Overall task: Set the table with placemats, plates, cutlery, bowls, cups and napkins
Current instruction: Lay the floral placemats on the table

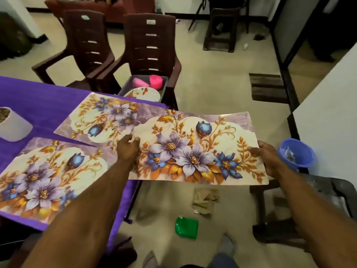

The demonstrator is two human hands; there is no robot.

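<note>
You hold a floral placemat (195, 149) out flat by its two short ends, most of it hanging past the table's right edge over open floor. Your left hand (128, 147) pinches the left end, thumb on top and fingers curled beneath; your right hand (267, 158) grips the right end, thumb lying across the print, the other fingers hidden under the mat. The held mat's left end overlaps the corner of a second placemat (100, 118) lying flat on the purple tablecloth (38, 101). A third placemat (46, 175) lies nearer you on the cloth — its near edge runs close to the table's near edge.

On the seat of the nearer brown chair (150, 45) sits a grey tray (164, 88) holding a flowered plate (144, 93), a pink cup (156, 81) and another pink piece lying on its side. A blue tub (296, 152) stands just beyond your right hand, with something small and unclear inside. A white pot (13, 124) stands at the table's left — its contents are blurred.

On the beige floor below the mat lie a green packet (186, 227) and some crumpled paper (205, 201). A second brown chair (85, 41) stands beside the first, and a dark stool (222, 28) stands farther back.
</note>
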